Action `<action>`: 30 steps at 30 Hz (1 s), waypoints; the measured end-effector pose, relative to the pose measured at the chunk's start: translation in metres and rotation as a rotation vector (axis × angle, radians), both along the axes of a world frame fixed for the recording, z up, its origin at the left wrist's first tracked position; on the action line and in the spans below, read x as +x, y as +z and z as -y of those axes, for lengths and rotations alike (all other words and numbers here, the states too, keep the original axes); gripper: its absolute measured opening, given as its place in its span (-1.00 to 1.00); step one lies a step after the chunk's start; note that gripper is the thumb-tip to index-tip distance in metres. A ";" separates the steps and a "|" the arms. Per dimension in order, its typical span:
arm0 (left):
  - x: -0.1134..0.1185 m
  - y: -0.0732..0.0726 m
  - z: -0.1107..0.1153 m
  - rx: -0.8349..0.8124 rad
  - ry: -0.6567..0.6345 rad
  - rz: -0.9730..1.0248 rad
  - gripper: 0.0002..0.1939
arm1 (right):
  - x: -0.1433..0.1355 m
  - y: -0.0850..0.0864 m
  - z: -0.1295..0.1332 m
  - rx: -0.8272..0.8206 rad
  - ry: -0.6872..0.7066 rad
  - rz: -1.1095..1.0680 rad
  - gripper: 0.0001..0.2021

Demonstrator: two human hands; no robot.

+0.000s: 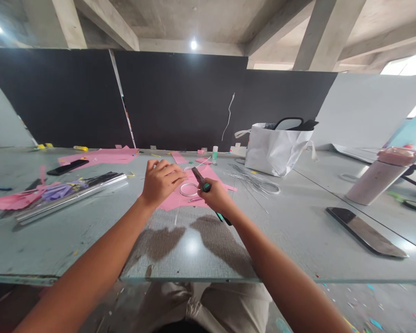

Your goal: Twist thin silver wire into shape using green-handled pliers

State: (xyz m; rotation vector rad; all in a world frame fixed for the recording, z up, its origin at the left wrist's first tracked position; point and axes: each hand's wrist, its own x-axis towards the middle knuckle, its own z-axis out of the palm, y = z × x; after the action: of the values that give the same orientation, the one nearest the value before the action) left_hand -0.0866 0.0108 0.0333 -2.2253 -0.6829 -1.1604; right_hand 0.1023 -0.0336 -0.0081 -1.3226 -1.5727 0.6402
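White bag (275, 148), pink-lidded bottle (379, 178), two phones (365, 230) (67, 167), glue stick (215, 154) on the grey table (90, 231).

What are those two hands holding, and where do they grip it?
The right hand grips pliers by their green handles, jaws pointing away. The left hand pinches a thin white wire over the pink paper; the exact grip spot is hidden.

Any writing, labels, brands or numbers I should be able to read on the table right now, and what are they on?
None can be read.
White bag: a small bluish mark low on its side, too small to read.
Glue bottle: label too blurred to read.
Pink-lidded bottle: no print visible.
Pliers in the right hand: no marking visible.
Wire held by the left hand: none.
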 end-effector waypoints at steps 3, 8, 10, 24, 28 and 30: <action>0.004 -0.001 0.004 0.004 0.028 0.029 -0.85 | -0.001 0.002 0.002 0.002 -0.023 0.019 -0.95; 0.007 -0.002 0.009 0.034 0.065 0.111 -0.89 | -0.003 0.004 0.003 -0.008 -0.018 -0.025 -0.94; 0.007 -0.002 0.010 0.038 0.072 0.125 -0.91 | -0.003 0.004 0.003 -0.002 -0.013 -0.042 -0.94; 0.026 -0.007 0.014 -0.524 -0.077 0.564 -0.74 | -0.007 0.009 0.009 0.114 -0.183 0.117 -0.90; 0.033 -0.014 0.004 -1.038 -0.292 0.829 -0.61 | -0.006 0.008 0.009 0.133 -0.256 0.229 -0.83; 0.032 -0.017 -0.001 -1.166 -0.325 0.836 -0.58 | -0.005 0.008 0.007 0.126 -0.261 0.252 -0.81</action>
State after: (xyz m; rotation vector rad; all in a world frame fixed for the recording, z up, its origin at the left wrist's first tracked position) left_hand -0.0543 0.0118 0.0165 -2.7137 -1.7133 -2.3300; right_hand 0.0970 -0.0410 -0.0006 -1.5246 -1.5724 0.2153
